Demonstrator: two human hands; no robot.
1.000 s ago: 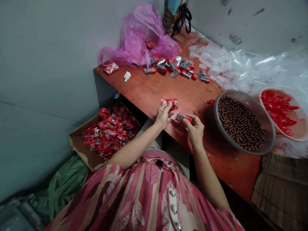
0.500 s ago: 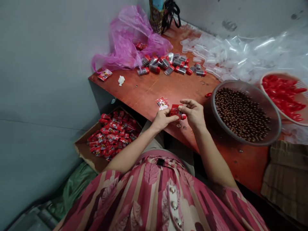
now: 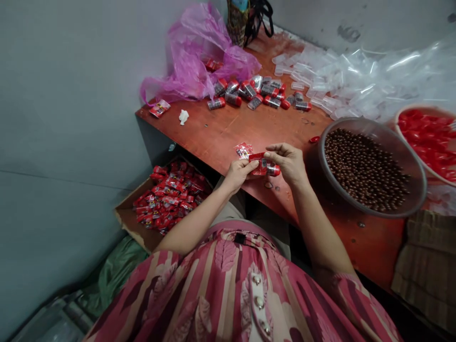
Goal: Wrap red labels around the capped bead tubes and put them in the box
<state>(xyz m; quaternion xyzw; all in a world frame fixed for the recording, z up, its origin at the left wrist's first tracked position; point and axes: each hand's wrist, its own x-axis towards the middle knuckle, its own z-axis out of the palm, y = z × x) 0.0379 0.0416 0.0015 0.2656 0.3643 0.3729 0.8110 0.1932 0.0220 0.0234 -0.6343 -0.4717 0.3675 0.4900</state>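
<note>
Over the table's near edge, my left hand (image 3: 240, 174) grips a flat red printed wrapper (image 3: 262, 167) between thumb and fingers. My right hand (image 3: 290, 164) has its thumb and a fingertip at the wrapper's upper right corner. A small clear tube with a red cap (image 3: 273, 170) pokes out at the wrapper's right end, close under my right fingers. Whether it lies inside or behind the wrapper I cannot tell. Just beyond my left hand, several more red and clear wrappers (image 3: 244, 149) lie on the table.
Filled red-capped tubes (image 3: 233, 99) lie farther back by a pink plastic bag (image 3: 192, 71). At right stand a bowl of brown beads (image 3: 366, 171), a basket of red caps (image 3: 427, 137) and piled clear tubes (image 3: 342, 90). A cardboard box (image 3: 124, 218) of red packets sits below left.
The wrapper has turned flatter, showing its barcode, and more of the red-capped tube shows at its right end. The whole view has shifted slightly.
</note>
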